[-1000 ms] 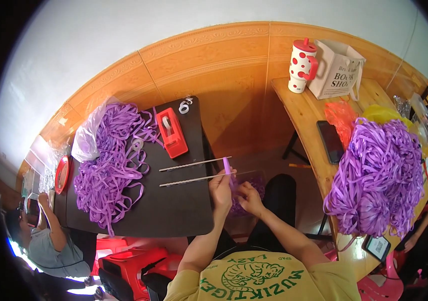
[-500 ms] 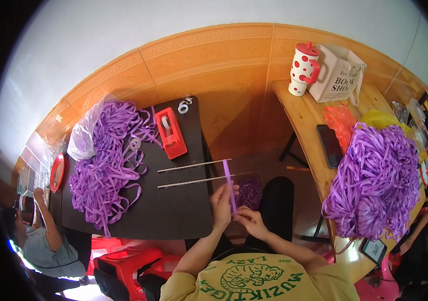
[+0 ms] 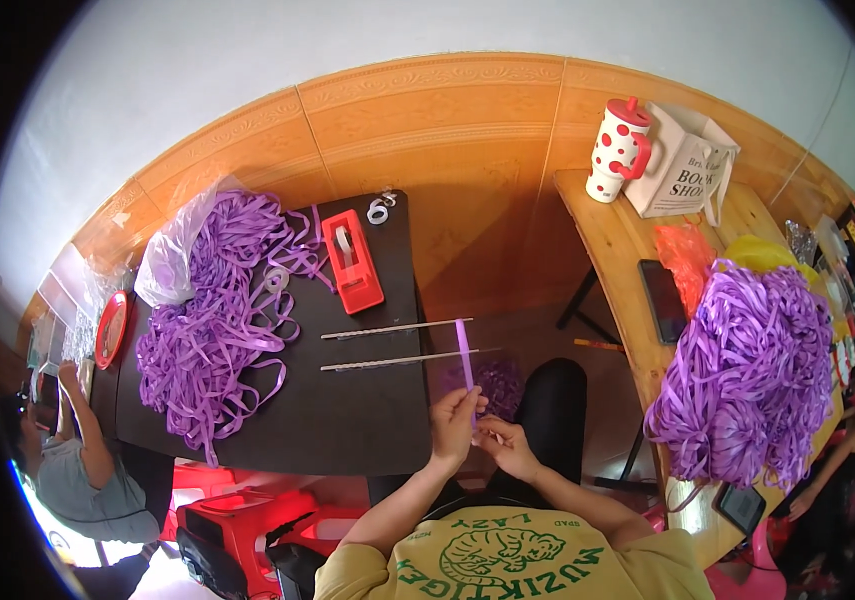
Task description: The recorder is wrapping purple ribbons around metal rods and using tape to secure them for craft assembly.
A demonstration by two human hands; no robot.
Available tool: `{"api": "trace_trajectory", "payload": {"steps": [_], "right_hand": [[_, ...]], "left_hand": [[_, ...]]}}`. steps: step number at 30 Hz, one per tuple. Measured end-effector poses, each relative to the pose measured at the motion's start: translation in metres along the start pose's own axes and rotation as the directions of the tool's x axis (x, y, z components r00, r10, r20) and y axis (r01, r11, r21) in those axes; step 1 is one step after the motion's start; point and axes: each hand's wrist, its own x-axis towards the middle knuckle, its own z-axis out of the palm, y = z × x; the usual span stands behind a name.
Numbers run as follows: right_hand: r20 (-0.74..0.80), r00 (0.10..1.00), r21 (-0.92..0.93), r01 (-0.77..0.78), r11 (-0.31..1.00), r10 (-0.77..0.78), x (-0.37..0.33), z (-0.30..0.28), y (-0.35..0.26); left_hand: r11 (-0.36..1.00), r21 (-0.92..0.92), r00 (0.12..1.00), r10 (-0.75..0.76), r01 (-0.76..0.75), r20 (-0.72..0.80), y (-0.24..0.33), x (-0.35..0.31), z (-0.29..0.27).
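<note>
A purple ribbon (image 3: 464, 345) runs from the tips of two thin rods down to my hands. The upper rod (image 3: 387, 329) and the lower rod (image 3: 387, 361) lie parallel on the dark table, their right ends reaching past its edge. My left hand (image 3: 453, 428) is closed, pinching the ribbon below the lower rod. Just beside it, my right hand (image 3: 509, 448) has its thumb and fingers pressed together at the ribbon's lower end. The fingers hide part of that end.
The dark table (image 3: 357, 420) bears a heap of purple ribbon (image 3: 212, 350) and a red tape dispenser (image 3: 353, 262). On the wooden table (image 3: 607, 235) at right are a purple ribbon bundle (image 3: 747, 380), a phone (image 3: 661, 300), a spotted tumbler (image 3: 617, 150) and a bag (image 3: 682, 165). Another person (image 3: 92, 490) sits at left.
My left hand has closed round the ribbon, lower down than before and nearer my right hand. My right hand stays at the ribbon's lower end. The whole view has shifted slightly.
</note>
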Motion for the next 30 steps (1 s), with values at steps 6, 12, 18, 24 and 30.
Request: {"api": "trace_trajectory", "payload": {"steps": [6, 12, 18, 24, 30], "right_hand": [[-0.095, 0.92, 0.458, -0.298, 0.837, 0.38, 0.002, -0.016, 0.0], [-0.195, 0.811, -0.635, 0.324, 0.701, -0.551, 0.062, -0.025, -0.045], [0.43, 0.599, -0.768, 0.636, 0.074, -0.676, 0.085, -0.026, -0.071], [0.567, 0.53, -0.74, 0.665, -0.106, -0.63, 0.076, -0.019, -0.084], [0.54, 0.478, -0.739, 0.663, -0.119, -0.692, 0.072, -0.01, -0.092]], "left_hand": [[0.998, -0.01, 0.998, -0.061, 0.061, -0.007, 0.004, -0.004, 0.002], [0.993, -0.021, 0.993, -0.118, 0.118, -0.003, 0.005, -0.017, -0.002], [0.985, -0.058, 0.983, -0.154, 0.16, 0.101, 0.011, -0.036, -0.007], [0.977, -0.022, 0.97, -0.209, 0.213, 0.127, 0.024, -0.048, -0.008], [0.974, -0.148, 0.974, -0.147, 0.173, 0.171, 0.021, -0.059, -0.013]]}}
